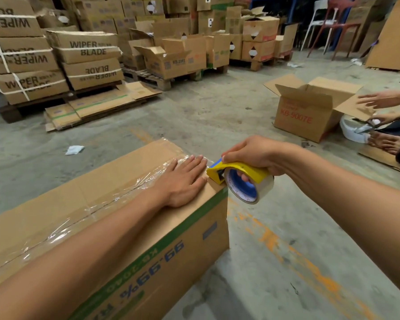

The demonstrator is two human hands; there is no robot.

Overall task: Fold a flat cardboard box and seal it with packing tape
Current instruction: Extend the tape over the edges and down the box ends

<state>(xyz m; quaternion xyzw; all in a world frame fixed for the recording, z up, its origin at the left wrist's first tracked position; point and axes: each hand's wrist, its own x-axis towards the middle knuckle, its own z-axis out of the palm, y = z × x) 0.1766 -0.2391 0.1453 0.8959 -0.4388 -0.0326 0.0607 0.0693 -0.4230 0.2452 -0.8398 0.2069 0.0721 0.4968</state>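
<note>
Now at the sealing stage, by the look of it. Long cardboard box (pixel 116 218) on the concrete floor (pixel 275 262), flaps closed, clear tape strip (pixel 97 204) already laid along the centre seam and wrinkled in places. Left hand (pixel 183 181) flat on the top near the box's right end, fingers straight and together, pressing the tape down. Right hand (pixel 252 155) curled round the yellow tape dispenser (pixel 236 173), fingers through the blue core of the roll (pixel 249 185), holding it at the corner edge of the box, nose touching or just beside the edge.

Likely next: cut or tear the tape at that edge, or carry it down the end face. Risks from here:
- Tape tearing ragged or lifting back off the seam if the left hand eases up before the cut.
- More wrinkles or trapped air if pulled at an angle.
- Short overhang, leaving the end of the seam free to peel.
- Left fingertips close to the dispenser's nose, where a blade would sit; blade itself not visible.
</note>
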